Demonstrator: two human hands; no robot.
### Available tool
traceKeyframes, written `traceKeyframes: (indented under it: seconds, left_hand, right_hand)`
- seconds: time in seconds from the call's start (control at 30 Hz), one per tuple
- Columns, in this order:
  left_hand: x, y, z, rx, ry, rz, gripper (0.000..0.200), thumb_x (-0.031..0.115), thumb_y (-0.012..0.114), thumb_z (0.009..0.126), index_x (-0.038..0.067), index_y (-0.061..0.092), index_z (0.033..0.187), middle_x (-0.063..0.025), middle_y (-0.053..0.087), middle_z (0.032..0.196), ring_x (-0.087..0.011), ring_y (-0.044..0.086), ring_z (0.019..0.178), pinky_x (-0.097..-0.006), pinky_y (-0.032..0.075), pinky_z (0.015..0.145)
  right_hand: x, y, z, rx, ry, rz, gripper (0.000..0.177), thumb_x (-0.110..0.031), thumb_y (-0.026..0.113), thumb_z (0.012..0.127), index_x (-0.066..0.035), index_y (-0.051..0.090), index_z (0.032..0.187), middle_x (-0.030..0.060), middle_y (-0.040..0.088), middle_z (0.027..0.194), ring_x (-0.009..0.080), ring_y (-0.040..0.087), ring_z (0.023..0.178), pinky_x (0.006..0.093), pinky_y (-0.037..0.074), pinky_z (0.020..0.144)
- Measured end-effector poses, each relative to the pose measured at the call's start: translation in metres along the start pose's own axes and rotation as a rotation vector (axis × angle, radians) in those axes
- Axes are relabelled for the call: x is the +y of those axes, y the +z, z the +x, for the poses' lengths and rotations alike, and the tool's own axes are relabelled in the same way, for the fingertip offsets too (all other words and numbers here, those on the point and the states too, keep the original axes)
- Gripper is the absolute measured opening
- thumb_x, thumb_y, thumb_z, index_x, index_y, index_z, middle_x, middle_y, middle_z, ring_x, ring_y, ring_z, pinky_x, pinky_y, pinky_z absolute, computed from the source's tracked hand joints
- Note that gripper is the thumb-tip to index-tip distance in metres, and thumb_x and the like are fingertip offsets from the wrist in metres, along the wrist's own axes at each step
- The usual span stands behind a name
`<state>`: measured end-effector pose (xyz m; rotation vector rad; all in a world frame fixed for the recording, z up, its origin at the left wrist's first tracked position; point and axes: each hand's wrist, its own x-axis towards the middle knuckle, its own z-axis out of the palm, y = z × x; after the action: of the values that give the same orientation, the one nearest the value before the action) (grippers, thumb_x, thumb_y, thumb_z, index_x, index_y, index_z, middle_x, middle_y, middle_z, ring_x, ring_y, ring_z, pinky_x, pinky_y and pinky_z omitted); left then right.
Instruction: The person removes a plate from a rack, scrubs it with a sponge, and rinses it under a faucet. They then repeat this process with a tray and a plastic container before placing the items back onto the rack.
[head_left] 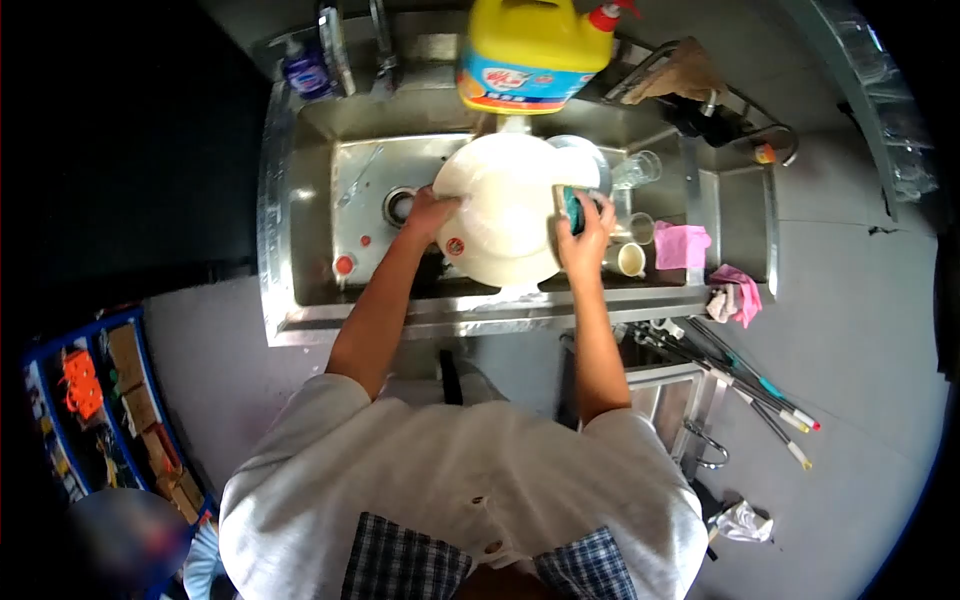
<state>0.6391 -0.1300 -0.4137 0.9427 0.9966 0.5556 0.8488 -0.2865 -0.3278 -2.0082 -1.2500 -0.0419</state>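
Observation:
A large white plate is held over the steel sink. My left hand grips its left rim, the fingers partly behind my hand's edge and the thumb on top. In my right hand is a sponge with a green side, pinched between thumb and fingers at the plate's right rim. Behind the plate, at its upper right, another round dish shows in part. To the right of my right hand stand clear glasses and a cream-coloured cup.
A yellow detergent jug stands at the sink's back edge, with a purple soap bottle to the left near the taps. Pink cloths hang over the right divider. Several poles lie at the lower right; a blue shelf is at the lower left.

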Motion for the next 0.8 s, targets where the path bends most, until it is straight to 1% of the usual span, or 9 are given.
traceKeyframes:
  seconds: [0.17, 0.27, 0.37, 0.5, 0.57, 0.63, 0.67, 0.77, 0.8]
  left_hand:
    - [0.014, -0.029, -0.043, 0.135, 0.035, -0.08, 0.032, 0.011, 0.074, 0.073, -0.003, 0.066, 0.102, -0.0079, 0.068, 0.092, -0.0178, 0.064, 0.078, -0.0331, 0.052, 0.071]
    - [0.013, -0.051, -0.064, 0.196, 0.07, -0.187, 0.035, 0.008, 0.073, 0.075, -0.004, 0.064, 0.106, -0.0105, 0.068, 0.096, -0.0196, 0.065, 0.082, -0.0342, 0.053, 0.071]
    - [0.013, -0.082, -0.078, 0.326, 0.049, -0.208, 0.03, 0.007, 0.07, 0.077, -0.003, 0.065, 0.105, -0.0118, 0.068, 0.097, -0.0211, 0.065, 0.082, -0.0347, 0.053, 0.071]
    - [0.023, -0.1, -0.103, 0.399, 0.062, -0.312, 0.036, 0.002, 0.069, 0.077, -0.004, 0.061, 0.111, -0.0148, 0.066, 0.104, -0.025, 0.065, 0.088, -0.0369, 0.054, 0.075]
    - [0.016, -0.113, -0.109, 0.376, 0.088, -0.374, 0.038, 0.003, 0.07, 0.078, -0.006, 0.059, 0.114, -0.0174, 0.065, 0.107, -0.027, 0.065, 0.093, -0.0385, 0.054, 0.079]
    - [0.014, -0.12, -0.111, 0.332, 0.101, -0.463, 0.039, 0.002, 0.07, 0.078, -0.006, 0.058, 0.115, -0.0174, 0.064, 0.108, -0.0272, 0.065, 0.093, -0.0391, 0.054, 0.08]
    - [0.014, -0.121, -0.112, 0.303, 0.083, -0.507, 0.041, 0.002, 0.068, 0.079, -0.007, 0.056, 0.117, -0.0176, 0.064, 0.11, -0.0276, 0.065, 0.093, -0.0394, 0.054, 0.08]
    - [0.017, -0.118, -0.112, 0.275, 0.081, -0.541, 0.041, 0.003, 0.067, 0.08, -0.006, 0.056, 0.118, -0.0166, 0.064, 0.11, -0.0268, 0.065, 0.094, -0.0386, 0.054, 0.081]
    - [0.02, -0.116, -0.111, 0.265, 0.091, -0.525, 0.041, 0.003, 0.067, 0.08, -0.005, 0.056, 0.119, -0.0162, 0.064, 0.11, -0.0265, 0.064, 0.095, -0.0383, 0.054, 0.082]
  right_hand:
    - [-0.02, 0.006, 0.017, -0.038, -0.091, 0.053, 0.04, -0.016, 0.063, 0.076, -0.002, 0.062, 0.113, 0.0236, 0.048, 0.118, 0.0409, 0.047, 0.111, 0.0457, 0.038, 0.096]
    - [-0.06, 0.018, 0.013, -0.137, -0.297, -0.043, 0.037, -0.015, 0.06, 0.084, -0.001, 0.059, 0.118, 0.0229, 0.049, 0.118, 0.0402, 0.049, 0.108, 0.0433, 0.039, 0.096]
    - [-0.063, 0.036, 0.015, -0.122, -0.089, 0.323, 0.035, -0.011, 0.06, 0.084, 0.0, 0.059, 0.117, 0.0222, 0.051, 0.115, 0.038, 0.052, 0.106, 0.0408, 0.041, 0.094]
    - [-0.076, 0.073, 0.029, -0.102, -0.004, 0.425, 0.03, -0.004, 0.06, 0.082, -0.002, 0.062, 0.112, 0.0201, 0.058, 0.109, 0.034, 0.056, 0.103, 0.037, 0.043, 0.092]
    - [-0.074, 0.077, 0.042, -0.153, 0.207, 0.683, 0.027, 0.002, 0.052, 0.086, 0.0, 0.062, 0.111, 0.0133, 0.064, 0.107, 0.0259, 0.061, 0.098, 0.0352, 0.047, 0.086]
    - [-0.083, 0.07, 0.05, -0.21, 0.612, 1.256, 0.029, 0.003, 0.048, 0.088, -0.001, 0.061, 0.113, 0.0108, 0.063, 0.109, 0.0223, 0.061, 0.097, 0.0338, 0.05, 0.079]
    - [-0.085, 0.065, 0.052, -0.357, 0.673, 1.243, 0.03, 0.002, 0.046, 0.09, -0.003, 0.059, 0.116, 0.0107, 0.062, 0.112, 0.0214, 0.061, 0.1, 0.034, 0.052, 0.076]
    - [-0.103, 0.074, 0.04, -0.529, 0.818, 1.509, 0.031, -0.004, 0.04, 0.094, -0.003, 0.054, 0.122, 0.01, 0.06, 0.117, 0.0211, 0.059, 0.106, 0.0343, 0.05, 0.088]
    - [-0.107, 0.075, 0.037, -0.55, 0.748, 1.466, 0.038, -0.017, 0.045, 0.096, 0.0, 0.048, 0.129, 0.0125, 0.058, 0.124, 0.0231, 0.057, 0.112, 0.038, 0.047, 0.096]
